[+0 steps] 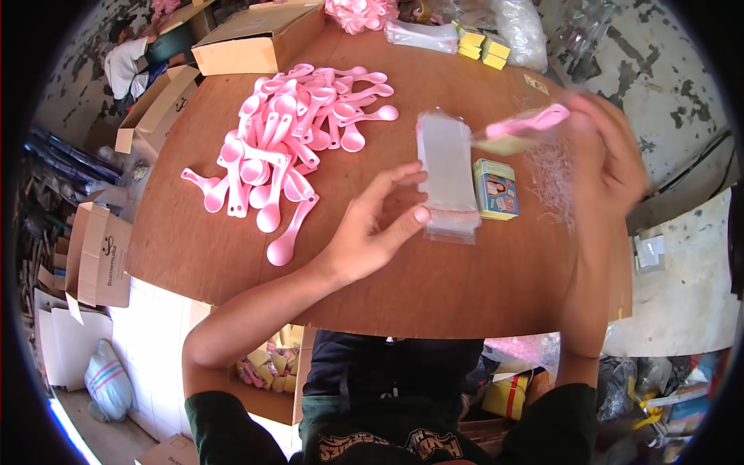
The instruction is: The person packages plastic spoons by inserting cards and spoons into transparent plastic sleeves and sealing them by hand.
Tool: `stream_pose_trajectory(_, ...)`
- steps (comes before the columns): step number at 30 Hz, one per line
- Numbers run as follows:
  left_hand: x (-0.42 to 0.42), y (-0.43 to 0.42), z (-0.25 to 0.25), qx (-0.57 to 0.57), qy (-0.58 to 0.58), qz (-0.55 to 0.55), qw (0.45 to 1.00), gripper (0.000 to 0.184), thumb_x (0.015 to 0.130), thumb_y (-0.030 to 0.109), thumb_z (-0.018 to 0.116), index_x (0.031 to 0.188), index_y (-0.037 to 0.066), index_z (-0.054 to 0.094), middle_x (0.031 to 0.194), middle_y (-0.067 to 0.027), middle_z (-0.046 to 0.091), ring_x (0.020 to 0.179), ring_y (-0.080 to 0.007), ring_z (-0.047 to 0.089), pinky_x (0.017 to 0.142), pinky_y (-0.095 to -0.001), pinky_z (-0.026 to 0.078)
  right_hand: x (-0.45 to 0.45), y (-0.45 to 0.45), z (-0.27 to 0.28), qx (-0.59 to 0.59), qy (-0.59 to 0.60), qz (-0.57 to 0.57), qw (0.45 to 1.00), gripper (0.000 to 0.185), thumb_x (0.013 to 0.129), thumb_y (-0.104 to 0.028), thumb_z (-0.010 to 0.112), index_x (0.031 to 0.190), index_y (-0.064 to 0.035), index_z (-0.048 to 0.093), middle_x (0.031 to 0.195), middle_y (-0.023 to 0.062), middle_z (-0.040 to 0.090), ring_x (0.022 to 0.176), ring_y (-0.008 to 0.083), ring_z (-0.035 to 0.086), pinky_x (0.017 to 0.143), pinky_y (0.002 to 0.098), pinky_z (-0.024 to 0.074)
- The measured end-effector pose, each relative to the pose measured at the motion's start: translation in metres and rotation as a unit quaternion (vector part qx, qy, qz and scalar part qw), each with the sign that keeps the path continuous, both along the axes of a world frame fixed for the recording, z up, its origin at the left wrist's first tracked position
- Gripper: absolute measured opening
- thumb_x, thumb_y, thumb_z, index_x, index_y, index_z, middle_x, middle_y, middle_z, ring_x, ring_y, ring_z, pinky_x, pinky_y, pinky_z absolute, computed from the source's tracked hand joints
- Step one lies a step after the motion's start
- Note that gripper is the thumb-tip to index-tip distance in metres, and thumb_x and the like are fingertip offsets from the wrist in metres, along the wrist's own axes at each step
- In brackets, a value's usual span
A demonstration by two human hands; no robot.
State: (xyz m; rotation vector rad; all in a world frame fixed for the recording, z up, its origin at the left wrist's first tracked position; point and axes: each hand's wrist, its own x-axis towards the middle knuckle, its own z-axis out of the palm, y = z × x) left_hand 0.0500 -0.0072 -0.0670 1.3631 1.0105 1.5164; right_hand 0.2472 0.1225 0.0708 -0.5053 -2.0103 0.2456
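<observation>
My left hand (pixel 376 225) is open, thumb and fingers apart, at the left edge of a stack of clear plastic bags (pixel 448 167). My right hand (pixel 608 155), blurred by motion, is raised over the right side of the table. It is closed on a pink plastic spoon (pixel 535 120), with a pale yellow card (pixel 504 144) showing beneath it. Beside the bags lies a stack of small printed cards (pixel 497 190), blue and yellow on top. To the left of the bags spreads a heap of pink measuring spoons (pixel 287 124).
Thin clear plastic strips (pixel 552 174) lie on the brown table (pixel 372 298) at right. Along the back are a cardboard box (pixel 260 43), yellow card stacks (pixel 482 46) and bagged plastic. Below the table edge, a box (pixel 267 399) holds packed pieces. Another person (pixel 128 66) sits far left.
</observation>
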Motion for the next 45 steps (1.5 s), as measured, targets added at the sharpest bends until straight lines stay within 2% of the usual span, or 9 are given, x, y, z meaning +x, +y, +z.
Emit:
stream_pose_trajectory(1,0.0,0.0,-0.001,0.001,-0.001,-0.002,1.0,0.054,0.097,0.02,0.057,0.142,0.003,0.031,0.138,-0.0151,0.046,0.12,-0.0234,0.053,0.101,-0.0377,0.042,0.001,0.007,0.005,0.161,-0.087,-0.002,0.983,0.016,0.089,-0.005,0.064,0.102,0.0022,0.068,0.099,0.0115,0.07,0.087,0.017,0.067,0.077,0.026,0.0512)
stream_pose_trajectory(7,-0.005,0.002,-0.002,0.03,-0.002,0.058,0.998,0.039,0.098,0.015,0.055,0.133,0.001,0.043,0.129,-0.0129,0.053,0.115,-0.0206,0.055,0.099,-0.0361,0.042,0.005,-0.023,0.008,0.028,-0.159,0.074,0.984,0.015,0.09,-0.003,0.062,0.102,0.0049,0.067,0.096,0.0131,0.069,0.086,0.0185,0.067,0.076,0.0278,0.0522)
stream_pose_trajectory(12,-0.011,0.002,-0.009,0.014,-0.089,-0.029,0.996,0.03,0.098,0.017,0.056,0.119,-0.004,0.055,0.111,-0.0118,0.063,0.103,-0.0193,0.062,0.09,-0.0343,0.05,0.005,-0.056,0.002,-0.397,-0.059,0.173,0.899,0.02,0.094,-0.008,0.06,0.108,0.0056,0.066,0.098,0.0099,0.069,0.086,0.0138,0.066,0.076,0.0261,0.0537)
stream_pose_trajectory(18,0.0,0.0,-0.002,-0.052,-0.114,-0.087,0.988,0.028,0.096,0.007,0.058,0.121,-0.004,0.058,0.103,-0.0098,0.069,0.091,-0.0075,0.061,0.077,-0.0241,0.051,-0.008,-0.039,-0.074,-0.532,-0.045,0.201,0.821,0.018,0.091,-0.009,0.064,0.104,0.0035,0.068,0.098,0.0098,0.069,0.085,0.0152,0.066,0.075,0.0271,0.0535)
stream_pose_trajectory(19,-0.002,0.001,-0.005,-0.051,-0.114,-0.085,0.989,0.028,0.096,0.007,0.058,0.121,-0.004,0.058,0.103,-0.0098,0.069,0.091,-0.0075,0.061,0.077,-0.0241,0.051,-0.009,-0.036,-0.081,-0.532,-0.046,0.202,0.821,0.018,0.091,-0.009,0.064,0.104,0.0035,0.068,0.098,0.0098,0.069,0.085,0.0152,0.066,0.075,0.0271,0.0535)
stream_pose_trajectory(22,-0.003,0.003,-0.012,-0.069,-0.015,-0.066,0.995,0.031,0.096,0.001,0.055,0.126,-0.002,0.055,0.101,-0.0108,0.071,0.09,-0.0077,0.063,0.077,-0.0223,0.052,-0.014,-0.04,-0.086,-0.104,-0.129,0.1,0.981,0.014,0.079,-0.005,0.072,0.093,-0.0033,0.071,0.093,0.0108,0.066,0.081,0.0233,0.066,0.069,0.0323,0.0517)
stream_pose_trajectory(29,0.004,-0.004,-0.003,-0.009,0.12,-0.032,0.992,0.033,0.092,-0.003,0.056,0.124,-0.005,0.056,0.101,-0.0129,0.072,0.086,-0.0048,0.061,0.073,-0.0231,0.052,-0.021,-0.045,-0.093,0.087,-0.182,0.036,0.979,0.009,0.074,-0.007,0.073,0.081,-0.0049,0.068,0.088,0.0036,0.061,0.078,0.0217,0.059,0.065,0.0346,0.0494)
stream_pose_trajectory(40,0.002,-0.007,-0.009,0.095,0.36,0.014,0.928,0.032,0.083,-0.004,0.061,0.115,-0.006,0.06,0.079,-0.0177,0.068,0.066,-0.0223,0.07,0.057,-0.0317,0.054,-0.023,-0.054,-0.095,0.173,-0.277,0.022,0.945,0.012,0.063,-0.001,0.069,0.074,-0.0046,0.064,0.078,0.003,0.056,0.074,0.022,0.057,0.058,0.035,0.0474)
stream_pose_trajectory(45,0.004,-0.006,-0.007,0.111,0.234,-0.001,0.966,0.033,0.084,-0.005,0.059,0.118,-0.002,0.061,0.083,-0.0165,0.07,0.069,-0.018,0.07,0.059,-0.03,0.054,-0.011,-0.042,-0.081,-0.09,-0.12,0.121,0.981,0.011,0.065,0.004,0.063,0.073,-0.0028,0.062,0.081,0.0057,0.058,0.073,0.0165,0.057,0.059,0.029,0.0476)
